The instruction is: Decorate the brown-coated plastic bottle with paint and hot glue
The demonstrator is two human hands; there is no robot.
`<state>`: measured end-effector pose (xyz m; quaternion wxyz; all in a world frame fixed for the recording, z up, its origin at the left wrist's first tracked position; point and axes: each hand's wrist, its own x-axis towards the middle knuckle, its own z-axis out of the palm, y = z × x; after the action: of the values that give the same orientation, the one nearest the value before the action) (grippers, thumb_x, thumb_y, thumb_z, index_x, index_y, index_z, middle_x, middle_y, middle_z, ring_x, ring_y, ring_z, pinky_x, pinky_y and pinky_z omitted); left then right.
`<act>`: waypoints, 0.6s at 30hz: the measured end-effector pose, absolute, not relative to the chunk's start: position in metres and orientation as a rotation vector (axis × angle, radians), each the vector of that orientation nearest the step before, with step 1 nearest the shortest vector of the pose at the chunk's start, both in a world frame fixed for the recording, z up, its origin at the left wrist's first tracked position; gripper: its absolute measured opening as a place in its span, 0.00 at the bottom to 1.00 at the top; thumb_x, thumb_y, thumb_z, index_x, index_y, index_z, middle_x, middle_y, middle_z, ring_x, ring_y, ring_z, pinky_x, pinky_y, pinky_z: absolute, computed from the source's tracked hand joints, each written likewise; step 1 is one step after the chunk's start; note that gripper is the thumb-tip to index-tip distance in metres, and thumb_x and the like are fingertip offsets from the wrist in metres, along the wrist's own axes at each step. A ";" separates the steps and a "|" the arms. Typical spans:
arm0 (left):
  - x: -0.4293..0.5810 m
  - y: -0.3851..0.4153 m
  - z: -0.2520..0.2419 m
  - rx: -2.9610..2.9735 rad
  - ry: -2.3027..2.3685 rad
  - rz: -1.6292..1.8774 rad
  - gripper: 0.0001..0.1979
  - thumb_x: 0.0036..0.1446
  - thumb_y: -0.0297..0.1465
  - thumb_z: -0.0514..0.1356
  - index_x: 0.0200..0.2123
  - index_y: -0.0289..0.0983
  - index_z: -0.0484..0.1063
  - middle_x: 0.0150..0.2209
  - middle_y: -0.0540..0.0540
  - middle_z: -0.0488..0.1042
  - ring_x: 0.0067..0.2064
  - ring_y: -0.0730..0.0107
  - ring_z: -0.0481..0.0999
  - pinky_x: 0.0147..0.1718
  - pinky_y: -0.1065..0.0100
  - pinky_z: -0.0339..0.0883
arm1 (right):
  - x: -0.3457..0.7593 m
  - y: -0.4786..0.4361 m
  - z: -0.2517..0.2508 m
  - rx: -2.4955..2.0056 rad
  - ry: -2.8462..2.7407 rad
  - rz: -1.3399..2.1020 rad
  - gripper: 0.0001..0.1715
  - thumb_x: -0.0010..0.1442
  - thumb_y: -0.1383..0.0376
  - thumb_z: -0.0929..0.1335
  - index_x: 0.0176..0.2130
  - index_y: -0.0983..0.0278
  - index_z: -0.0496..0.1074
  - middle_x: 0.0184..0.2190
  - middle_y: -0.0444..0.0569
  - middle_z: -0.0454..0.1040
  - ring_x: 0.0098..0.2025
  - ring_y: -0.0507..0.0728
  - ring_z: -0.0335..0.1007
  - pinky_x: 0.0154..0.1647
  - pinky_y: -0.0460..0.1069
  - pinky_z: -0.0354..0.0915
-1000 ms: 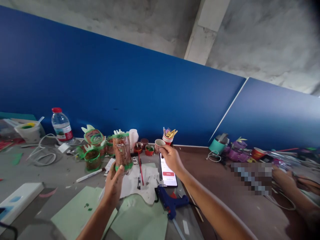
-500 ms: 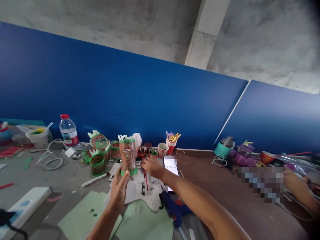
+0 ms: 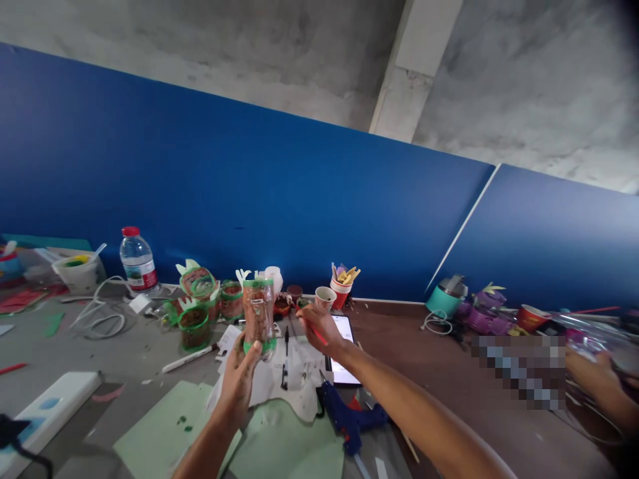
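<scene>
One brown bottle [image 3: 258, 313] with green bands, held upright left of centre, left hand [image 3: 240, 376] clamped round its lower part. One thin red stick [image 3: 318, 334], gripped in the closed fingers of the right hand [image 3: 324, 327], to the right of the bottle. One lit phone [image 3: 348, 372], partly hidden by the right wrist. One blue glue gun [image 3: 352, 419], lying nearer than the phone. One paper cup [image 3: 325, 297], just beyond the right hand. One black pen [image 3: 286, 356], lying on white paper [image 3: 299, 398].

One phone [image 3: 346, 372], one glue gun [image 3: 348, 414]
</scene>
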<state>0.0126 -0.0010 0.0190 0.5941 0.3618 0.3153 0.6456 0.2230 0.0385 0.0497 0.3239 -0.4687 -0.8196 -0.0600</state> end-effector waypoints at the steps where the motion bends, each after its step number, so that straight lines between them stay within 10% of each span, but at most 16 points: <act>1: 0.012 -0.001 0.019 0.842 0.732 1.501 0.31 0.46 0.43 0.68 0.54 0.42 0.70 0.50 0.42 0.77 0.55 0.53 0.73 0.58 0.55 0.60 | 0.223 0.040 0.052 -1.226 -2.061 -0.114 0.12 0.62 0.69 0.60 0.40 0.65 0.72 0.36 0.52 0.75 0.38 0.57 0.71 0.41 0.51 0.65; 18: 0.011 -0.001 0.021 0.933 0.871 1.519 0.32 0.42 0.48 0.67 0.49 0.39 0.73 0.44 0.42 0.79 0.51 0.48 0.74 0.49 0.56 0.66 | 0.247 0.059 0.085 -1.272 -1.262 0.398 0.16 0.55 0.57 0.63 0.35 0.65 0.74 0.20 0.44 0.72 0.21 0.53 0.68 0.22 0.47 0.64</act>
<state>0.0112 -0.0011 0.0211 0.5469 0.3937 0.3675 0.6410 0.2465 0.0591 0.0845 0.6075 -0.5505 -0.5461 0.1724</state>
